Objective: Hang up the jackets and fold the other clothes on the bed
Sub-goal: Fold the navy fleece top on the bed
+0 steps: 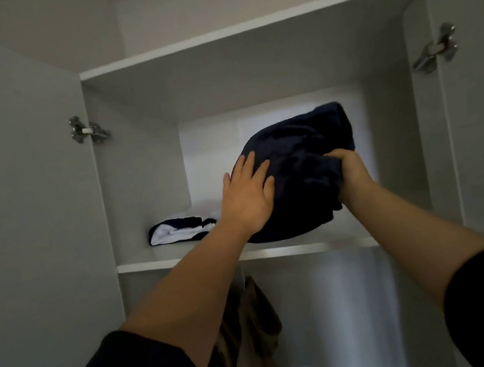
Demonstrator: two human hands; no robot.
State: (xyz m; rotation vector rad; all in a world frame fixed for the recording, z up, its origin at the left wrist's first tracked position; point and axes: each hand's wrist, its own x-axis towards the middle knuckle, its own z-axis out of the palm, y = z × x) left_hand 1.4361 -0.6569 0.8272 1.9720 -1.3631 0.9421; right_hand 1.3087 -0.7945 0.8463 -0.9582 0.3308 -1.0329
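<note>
A folded dark navy garment [299, 155] is tilted up on the white wardrobe shelf [164, 260], its lower edge resting on the board. My left hand [247, 196] lies flat against its left side with fingers spread. My right hand [349, 171] grips the bundle's right edge, fingers curled into the cloth. A folded white and dark garment [178, 228] lies on the same shelf to the left.
Both wardrobe doors stand open, with metal hinges at the left [88, 133] and the right [435, 49]. Another shelf board [241, 29] closes the compartment above. Below the shelf a tan and brown jacket [249, 318] hangs.
</note>
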